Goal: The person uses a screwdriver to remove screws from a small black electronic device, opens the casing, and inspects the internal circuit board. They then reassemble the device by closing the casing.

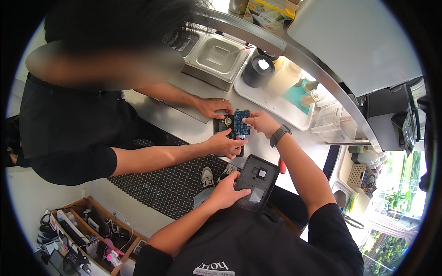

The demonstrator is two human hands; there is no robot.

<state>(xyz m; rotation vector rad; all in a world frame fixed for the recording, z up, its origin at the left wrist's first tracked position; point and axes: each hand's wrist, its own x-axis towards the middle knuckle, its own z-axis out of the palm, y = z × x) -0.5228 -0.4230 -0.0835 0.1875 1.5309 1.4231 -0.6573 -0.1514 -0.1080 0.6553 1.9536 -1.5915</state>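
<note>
My left hand [226, 192] grips the edge of a black plastic casing half [246, 186], its inner side turned up, with a small window and a pale rectangle in it. Between the fingers of my right hand [261, 123] is a blue circuit board [241, 126], held upright above the counter. A dark watch sits on my right wrist. Right beside the board lies another black device part [237, 149] with a round metallic piece in it. A co-worker's two hands [214, 108] rest on that part, their fingers close to the board and covering some of it.
The steel counter [189, 120] runs under the parts. Behind stand a white tray [276, 108] with a black canister [258, 71] and cups, and steel food pans [216, 55]. A red-handled object [282, 165] lies near my right forearm. The co-worker stands at the left.
</note>
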